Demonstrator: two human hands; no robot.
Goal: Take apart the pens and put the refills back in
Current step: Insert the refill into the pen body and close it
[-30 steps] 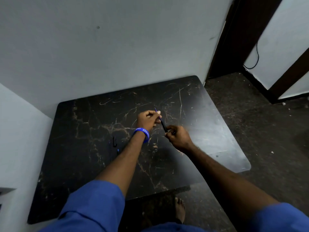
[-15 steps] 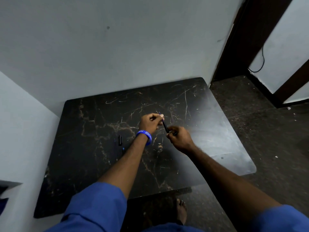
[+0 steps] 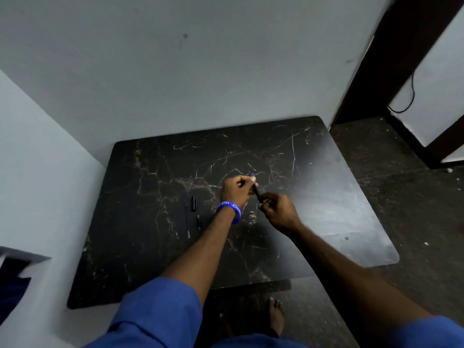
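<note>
Above the middle of the black marble table, both hands hold one dark pen. My left hand, with a blue wristband, pinches the pen's far end, where a thin blue tip sticks out. My right hand grips the near end of the barrel. Loose pen parts lie on the table left of my left wrist: a short black cap, a thin refill and a small piece with a blue tip.
The table stands in a corner, with grey walls behind it and to its left. A dark doorway and dark floor lie to the right. A bare foot shows under the table's near edge.
The camera has shifted, so the table sits lower and more to the right in view. Both hands keep their hold on the pen, with little visible change between them.
</note>
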